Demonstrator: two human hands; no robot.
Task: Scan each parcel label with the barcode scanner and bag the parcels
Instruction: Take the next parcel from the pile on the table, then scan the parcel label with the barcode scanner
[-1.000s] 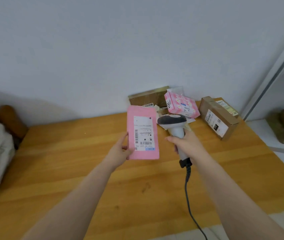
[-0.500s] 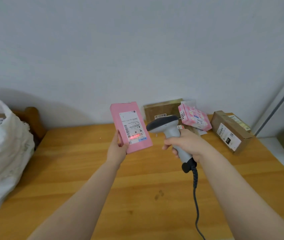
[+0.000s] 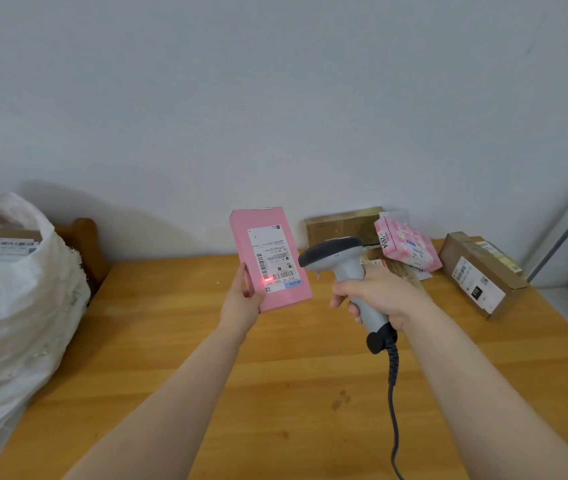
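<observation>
While the left hand (image 3: 241, 304) grips the pink parcel (image 3: 271, 259) at its lower corner, fingers curled behind it, the shipping label (image 3: 275, 251) faces the barcode scanner (image 3: 341, 265). Right hand (image 3: 379, 296): fingers wrapped round the scanner's grey handle. A red scan light (image 3: 268, 279) falls on the label just above the left thumb. A floral pink box (image 3: 407, 247) and a brown carton (image 3: 483, 275) lie on the wooden table (image 3: 275, 375) beyond the right fingers. A white sack (image 3: 15, 306) stands well left of the left fingers.
</observation>
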